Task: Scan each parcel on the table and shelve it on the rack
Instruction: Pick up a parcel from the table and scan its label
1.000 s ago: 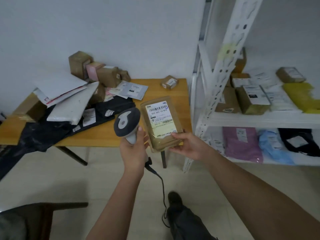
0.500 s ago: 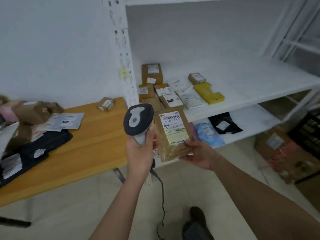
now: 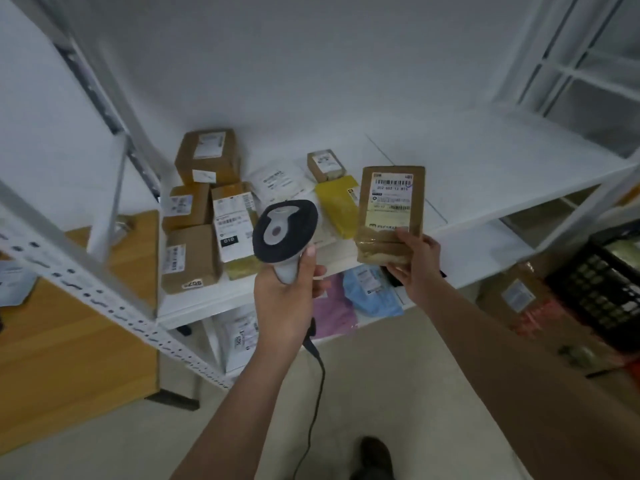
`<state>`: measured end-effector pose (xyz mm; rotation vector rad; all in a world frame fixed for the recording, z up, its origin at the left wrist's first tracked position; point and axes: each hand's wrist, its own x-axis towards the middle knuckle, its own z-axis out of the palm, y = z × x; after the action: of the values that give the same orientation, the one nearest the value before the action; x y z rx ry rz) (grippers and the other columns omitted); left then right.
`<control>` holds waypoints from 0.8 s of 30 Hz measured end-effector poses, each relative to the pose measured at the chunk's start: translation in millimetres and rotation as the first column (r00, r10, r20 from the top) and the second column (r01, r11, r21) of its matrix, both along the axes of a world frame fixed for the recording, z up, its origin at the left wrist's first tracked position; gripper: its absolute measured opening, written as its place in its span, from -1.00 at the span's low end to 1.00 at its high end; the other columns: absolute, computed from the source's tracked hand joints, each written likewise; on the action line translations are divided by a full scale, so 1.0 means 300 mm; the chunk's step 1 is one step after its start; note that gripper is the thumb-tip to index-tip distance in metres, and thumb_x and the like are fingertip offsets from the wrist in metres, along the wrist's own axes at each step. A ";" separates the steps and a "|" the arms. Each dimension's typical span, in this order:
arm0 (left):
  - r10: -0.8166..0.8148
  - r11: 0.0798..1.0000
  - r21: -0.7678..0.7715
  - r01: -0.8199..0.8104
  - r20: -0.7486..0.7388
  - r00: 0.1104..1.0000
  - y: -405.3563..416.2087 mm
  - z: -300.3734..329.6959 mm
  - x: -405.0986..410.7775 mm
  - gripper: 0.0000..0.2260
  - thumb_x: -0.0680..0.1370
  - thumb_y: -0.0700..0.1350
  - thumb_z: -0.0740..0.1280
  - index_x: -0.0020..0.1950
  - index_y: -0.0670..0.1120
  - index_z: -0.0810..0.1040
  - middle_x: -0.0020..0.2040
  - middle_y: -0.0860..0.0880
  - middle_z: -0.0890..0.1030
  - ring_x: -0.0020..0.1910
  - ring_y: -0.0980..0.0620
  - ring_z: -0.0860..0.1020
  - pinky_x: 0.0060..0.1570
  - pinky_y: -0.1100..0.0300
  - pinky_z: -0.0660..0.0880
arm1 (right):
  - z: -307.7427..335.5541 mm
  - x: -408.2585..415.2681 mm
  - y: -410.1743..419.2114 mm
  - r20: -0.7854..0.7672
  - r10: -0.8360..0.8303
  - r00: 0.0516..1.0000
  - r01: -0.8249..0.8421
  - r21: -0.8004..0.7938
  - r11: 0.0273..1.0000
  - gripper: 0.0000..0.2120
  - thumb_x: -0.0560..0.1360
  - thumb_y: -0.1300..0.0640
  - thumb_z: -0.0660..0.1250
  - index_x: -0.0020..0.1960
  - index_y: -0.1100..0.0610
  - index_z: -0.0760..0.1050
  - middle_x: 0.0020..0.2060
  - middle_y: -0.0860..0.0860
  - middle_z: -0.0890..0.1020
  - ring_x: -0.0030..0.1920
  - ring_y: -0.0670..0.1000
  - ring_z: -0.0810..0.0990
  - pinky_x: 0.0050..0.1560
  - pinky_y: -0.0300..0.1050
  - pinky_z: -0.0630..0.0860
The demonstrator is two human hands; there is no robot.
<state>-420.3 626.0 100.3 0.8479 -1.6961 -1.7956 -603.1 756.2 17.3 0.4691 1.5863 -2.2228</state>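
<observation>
- The step in hand looks like shelving: the right hand (image 3: 414, 261) pinches the lower end of a brown padded envelope (image 3: 391, 213), thumb on its face and fingers behind, and holds it upright, label toward the camera, in front of the middle shelf (image 3: 485, 161) of the white rack.
- The left hand (image 3: 284, 292) is wrapped round the grip of a grey handheld barcode scanner (image 3: 284, 232); its head points away from the envelope's label and its cable (image 3: 317, 382) hangs toward the floor.
- I judge that the next move calls for carrying the envelope forward and laying it flat on the bare right part of the shelf board, then letting go.
- Already on that shelf, to the left: several brown cardboard boxes (image 3: 207, 157), a white mailer (image 3: 277, 181) and a yellow padded mailer (image 3: 337, 206), which sits just beside the held envelope in this view.
- The scanner and left hand hang in front of the crowded part of the shelf, so the free space to the right is the easier landing place.
- The lower shelf holds a blue bag (image 3: 372, 292) and a pink bag (image 3: 334, 313); the wooden table (image 3: 69, 341) stands at the left, and a black crate (image 3: 609, 289) at the right.
</observation>
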 end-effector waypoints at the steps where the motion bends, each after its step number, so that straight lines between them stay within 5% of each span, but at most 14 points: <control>1: 0.007 1.000 0.015 -0.008 0.018 1.000 0.028 -0.005 -0.067 -0.88 0.57 -0.07 0.37 -0.13 -0.07 0.61 -0.32 -0.05 0.69 -0.39 -0.06 0.65 -0.34 0.15 0.62 | -0.007 -0.073 0.027 -0.004 0.008 1.000 -0.007 0.027 1.000 -0.47 0.44 0.11 0.47 0.31 0.05 0.30 0.13 0.07 0.56 0.13 0.12 0.60 0.18 0.16 0.56; 10: 0.061 0.998 0.027 -0.064 0.091 0.994 0.140 -0.040 -0.480 -0.81 0.55 -0.07 0.38 0.04 -0.19 0.58 -0.27 -0.10 0.70 -0.39 -0.02 0.66 -0.41 0.26 0.57 | -0.015 -0.555 0.017 0.015 -0.036 0.999 0.035 0.047 0.998 -0.54 0.43 0.06 0.46 0.28 0.01 0.42 0.12 -0.03 0.57 0.12 0.04 0.57 0.12 0.12 0.58; 15: 0.058 0.998 -0.018 -0.056 0.126 0.990 0.147 -0.053 -0.599 -0.83 0.56 -0.06 0.38 0.01 -0.16 0.59 -0.26 -0.09 0.70 -0.39 -0.01 0.66 -0.38 0.27 0.58 | -0.026 -0.723 -0.026 -0.060 -0.132 0.989 0.134 0.021 0.991 -0.56 0.43 0.05 0.48 0.24 0.05 0.43 0.03 -0.03 0.60 -0.03 -0.02 0.61 0.13 0.07 0.58; 20: 0.066 0.998 -0.017 -0.065 0.136 0.989 0.145 -0.079 -0.677 -0.92 0.56 -0.06 0.37 -0.07 -0.06 0.59 -0.29 -0.06 0.70 -0.39 -0.01 0.67 -0.35 0.22 0.61 | -0.089 -0.821 -0.082 -0.042 -0.046 0.998 0.052 0.148 0.988 -0.59 0.48 -0.05 0.44 0.26 0.03 0.43 -0.11 -0.13 0.53 -0.01 -0.03 0.55 0.22 0.09 0.54; 24: 0.069 0.998 -0.010 -0.068 0.157 0.985 0.147 -0.103 -0.708 -0.92 0.56 -0.05 0.37 -0.08 -0.04 0.58 -0.28 -0.06 0.70 -0.39 -0.01 0.67 -0.35 0.24 0.61 | -0.102 -0.858 -0.106 -0.085 0.025 0.996 0.002 0.299 0.954 -0.38 0.50 -0.23 0.34 0.45 0.01 0.32 0.16 0.01 0.44 0.14 0.05 0.53 0.16 0.00 0.54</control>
<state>-632.8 670.1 69.6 1.0575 -1.7451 -1.7172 -860.5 724.4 -13.3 0.4468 1.9794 -2.0255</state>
